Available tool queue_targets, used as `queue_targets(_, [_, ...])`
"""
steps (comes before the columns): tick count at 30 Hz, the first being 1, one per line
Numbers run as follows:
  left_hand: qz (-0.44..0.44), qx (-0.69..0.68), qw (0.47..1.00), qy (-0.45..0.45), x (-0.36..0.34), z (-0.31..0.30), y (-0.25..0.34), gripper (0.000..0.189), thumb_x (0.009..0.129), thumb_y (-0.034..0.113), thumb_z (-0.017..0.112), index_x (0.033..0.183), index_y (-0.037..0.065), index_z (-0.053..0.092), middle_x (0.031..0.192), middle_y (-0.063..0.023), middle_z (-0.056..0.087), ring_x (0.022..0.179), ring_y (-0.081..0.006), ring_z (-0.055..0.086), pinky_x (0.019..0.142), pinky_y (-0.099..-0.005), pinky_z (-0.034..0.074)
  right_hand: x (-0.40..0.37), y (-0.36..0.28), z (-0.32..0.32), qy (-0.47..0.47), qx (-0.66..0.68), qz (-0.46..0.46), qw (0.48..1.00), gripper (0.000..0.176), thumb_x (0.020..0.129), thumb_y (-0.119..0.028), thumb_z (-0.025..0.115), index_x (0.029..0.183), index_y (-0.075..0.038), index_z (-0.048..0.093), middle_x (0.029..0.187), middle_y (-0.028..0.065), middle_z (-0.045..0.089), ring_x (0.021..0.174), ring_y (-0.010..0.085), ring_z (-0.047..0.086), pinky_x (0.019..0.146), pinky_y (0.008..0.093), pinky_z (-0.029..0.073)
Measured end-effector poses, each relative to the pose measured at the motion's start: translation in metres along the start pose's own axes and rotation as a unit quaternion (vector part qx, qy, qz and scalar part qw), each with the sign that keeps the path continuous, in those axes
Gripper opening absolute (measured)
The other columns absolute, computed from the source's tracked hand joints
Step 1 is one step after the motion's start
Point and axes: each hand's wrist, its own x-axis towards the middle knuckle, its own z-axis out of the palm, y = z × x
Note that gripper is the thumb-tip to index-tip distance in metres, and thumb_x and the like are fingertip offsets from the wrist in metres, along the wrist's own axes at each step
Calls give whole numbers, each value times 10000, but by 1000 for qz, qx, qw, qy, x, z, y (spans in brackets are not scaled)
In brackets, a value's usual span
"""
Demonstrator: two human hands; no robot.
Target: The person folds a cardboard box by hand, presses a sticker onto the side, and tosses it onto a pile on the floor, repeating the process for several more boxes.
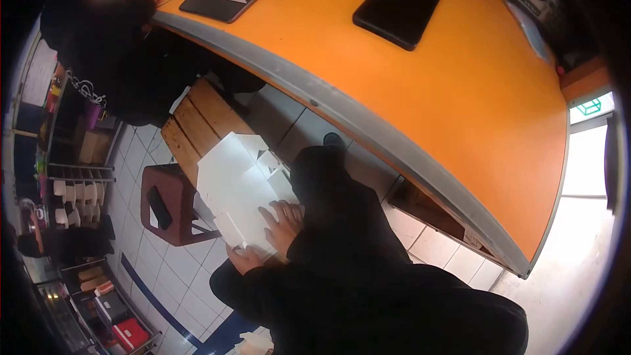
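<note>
A white cardboard piece (240, 181), with folded flaps and small cut tabs along its edges, lies across the end of a slatted wooden bench (194, 121) beside my dark-clothed leg. My right hand (284, 225) rests on the cardboard with its fingers spread, near the edge closest to me. At the near left corner, my left hand (246, 260) grips the cardboard's edge by a small folded flap. Part of the left hand's fingers is hidden under the cardboard.
An orange table (473, 118) with a grey edge bears a black tablet-like object (399, 8). A maroon stool (172, 204) holds a dark object. Another person (108, 46) in dark clothing is at the upper left; one more person (72, 243) stands by shelves (79, 172).
</note>
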Motion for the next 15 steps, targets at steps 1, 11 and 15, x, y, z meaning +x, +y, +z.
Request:
queue_targets(1, [-3,-4,1000,-2,0,-1,-1,699,751,83,662,1377,-72,390,1258,-254,543,1163,-360,543,1028,-395,405,0,-1,1,-5,-3,10,1000,587,802,-206,657,1352,-103,479,1320,163,451,1263,349,389,1049,533,293])
queue_targets(11, [0,-18,1000,3,6,9,-4,692,724,73,636,1357,-85,406,1284,-270,515,1223,-392,490,1073,-427,357,1,1,11,37,1,17,999,559,761,-216,671,1297,-139,534,1265,129,488,1219,327,424,1025,500,313])
queue_targets(15, [13,1,1000,20,6,9,6,682,718,68,621,1346,-94,410,1264,-283,514,1220,-410,480,1071,-438,353,1,3,12,34,-13,6,999,560,765,-215,673,1301,-136,529,1263,130,489,1222,326,421,1025,505,318])
